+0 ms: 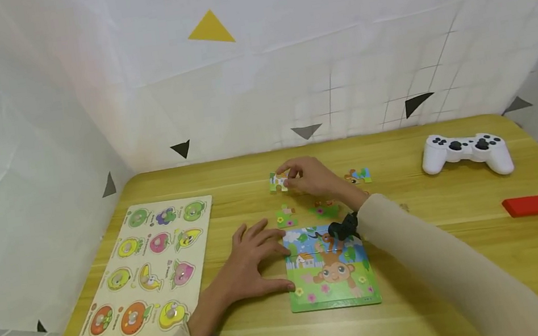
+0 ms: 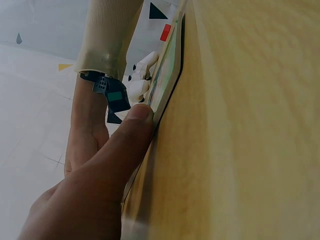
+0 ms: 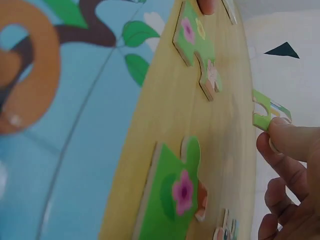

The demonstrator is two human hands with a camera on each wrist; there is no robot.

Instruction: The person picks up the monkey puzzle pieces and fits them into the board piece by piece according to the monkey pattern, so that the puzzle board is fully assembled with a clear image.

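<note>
My right hand point(image 1: 312, 176) pinches a jigsaw piece point(image 1: 277, 183) between thumb and fingertips, beyond the puzzle board; the right wrist view shows the same piece point(image 3: 267, 111) with green and white on it. Fingers spread, my left hand point(image 1: 253, 262) rests at the left edge of the puzzle board point(image 1: 336, 300), its thumb point(image 2: 139, 116) against that edge. A monkey, a house and flowers are printed on the board. Loose pieces lie past its far edge: a green one with flowers point(image 1: 286, 217), another green one point(image 1: 325, 210) and a blue-and-brown one point(image 1: 360, 176) partly behind my right wrist.
To the left lies a wooden fruit peg board point(image 1: 182, 286), my left forearm close to its near corner. A white game controller point(image 1: 466, 149) sits at the back right, with a red block point(image 1: 528, 205) nearer. A white patterned cloth point(image 1: 259, 95) hangs behind the table.
</note>
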